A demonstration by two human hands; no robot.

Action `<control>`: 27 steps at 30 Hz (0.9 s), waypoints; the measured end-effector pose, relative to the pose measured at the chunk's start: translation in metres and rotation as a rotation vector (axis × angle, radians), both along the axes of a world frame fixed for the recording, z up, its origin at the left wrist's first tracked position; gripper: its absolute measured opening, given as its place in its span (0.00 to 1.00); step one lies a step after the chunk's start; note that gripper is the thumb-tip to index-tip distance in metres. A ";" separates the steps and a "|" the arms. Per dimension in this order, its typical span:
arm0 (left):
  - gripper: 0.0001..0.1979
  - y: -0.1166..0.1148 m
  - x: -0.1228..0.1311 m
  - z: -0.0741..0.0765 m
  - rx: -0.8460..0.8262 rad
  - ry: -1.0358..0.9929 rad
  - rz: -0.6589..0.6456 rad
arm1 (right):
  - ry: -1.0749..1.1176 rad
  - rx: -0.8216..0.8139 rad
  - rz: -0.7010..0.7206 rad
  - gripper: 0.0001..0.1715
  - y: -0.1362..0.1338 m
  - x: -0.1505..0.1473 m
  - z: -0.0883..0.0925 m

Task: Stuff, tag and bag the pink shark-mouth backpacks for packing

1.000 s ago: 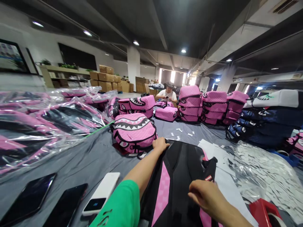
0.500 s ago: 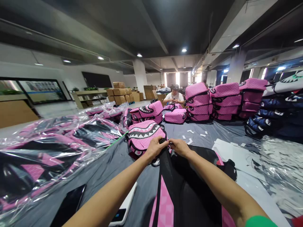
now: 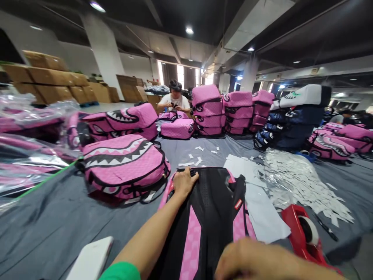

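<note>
A backpack, black with pink checked panels, lies in front of me with its back panel and straps facing up. My left hand is at its upper left edge, closed on a black strap whose end shows between the fingers. My right hand is low over the backpack's near right part, smeared by motion, so its fingers are unclear. A shoulder strap with a small red label lies along the right side. Left of my left hand rests a pink backpack with a shark-mouth print.
White paper sheets, a red tape dispenser and a heap of white slips lie to the right. A white flat device is at lower left. Stacked pink bags and a seated person are across the table.
The view has turned right and come closer to the table. My right hand has left the strap and moved down toward me. My left hand stays at the backpack's top.
</note>
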State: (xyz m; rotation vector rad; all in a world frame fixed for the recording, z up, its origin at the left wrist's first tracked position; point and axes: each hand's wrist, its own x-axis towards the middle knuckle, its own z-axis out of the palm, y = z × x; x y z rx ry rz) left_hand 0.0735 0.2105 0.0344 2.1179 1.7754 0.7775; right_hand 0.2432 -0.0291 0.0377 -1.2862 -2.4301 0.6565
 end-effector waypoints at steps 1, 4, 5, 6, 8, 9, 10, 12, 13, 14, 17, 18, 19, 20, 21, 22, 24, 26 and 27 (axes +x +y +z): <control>0.21 -0.001 0.000 0.001 -0.011 0.042 -0.019 | 0.039 -0.006 -0.069 0.17 0.012 0.021 0.011; 0.31 -0.001 -0.004 0.016 0.043 0.238 -0.146 | 0.192 0.060 -0.740 0.21 0.068 0.076 0.031; 0.33 -0.001 -0.004 0.023 0.112 0.302 -0.191 | 0.154 0.021 -0.909 0.20 0.088 0.088 0.033; 0.33 -0.003 -0.001 0.029 0.196 0.349 -0.233 | 0.132 -0.028 -1.020 0.20 0.107 0.096 0.033; 0.30 -0.010 0.011 0.035 0.340 0.343 -0.322 | 0.099 -0.064 -1.111 0.18 0.134 0.101 0.033; 0.28 -0.014 0.020 0.035 0.368 0.297 -0.395 | 0.103 -0.039 -1.112 0.17 0.141 0.099 0.035; 0.25 -0.019 0.031 0.034 0.364 0.239 -0.488 | 0.113 0.012 -1.105 0.16 0.143 0.095 0.039; 0.21 -0.027 0.056 0.031 0.312 0.127 -0.663 | 0.146 0.161 -1.073 0.16 0.136 0.086 0.054; 0.23 -0.031 0.069 0.030 0.296 0.071 -0.720 | 0.169 0.252 -1.036 0.17 0.129 0.081 0.063; 0.26 -0.033 0.081 0.031 0.300 0.015 -0.759 | 0.190 0.339 -0.980 0.17 0.119 0.076 0.072; 0.32 -0.035 0.107 0.042 0.356 -0.087 -0.845 | 0.203 0.478 -0.796 0.15 0.091 0.064 0.091; 0.27 -0.035 0.112 0.046 0.357 -0.084 -0.876 | 0.193 0.473 -0.770 0.15 0.084 0.062 0.093; 0.19 -0.034 0.114 0.050 0.345 -0.063 -0.896 | 0.186 0.458 -0.766 0.15 0.078 0.061 0.094; 0.12 -0.034 0.114 0.052 0.325 -0.032 -0.895 | 0.193 0.439 -0.777 0.16 0.075 0.062 0.094; 0.08 -0.037 0.111 0.052 0.304 -0.010 -0.879 | 0.218 0.413 -0.797 0.17 0.073 0.066 0.093; 0.08 -0.041 0.105 0.050 0.287 0.001 -0.856 | 0.262 0.374 -0.821 0.19 0.073 0.070 0.092; 0.09 -0.061 0.086 0.037 0.256 0.024 -0.841 | 0.391 0.250 -0.841 0.25 0.078 0.082 0.090; 0.07 -0.094 0.060 0.018 0.129 0.001 -0.884 | 0.513 0.105 -0.770 0.30 0.089 0.092 0.088; 0.07 -0.115 0.046 0.008 -0.012 -0.071 -0.923 | 0.551 0.051 -0.701 0.31 0.097 0.095 0.086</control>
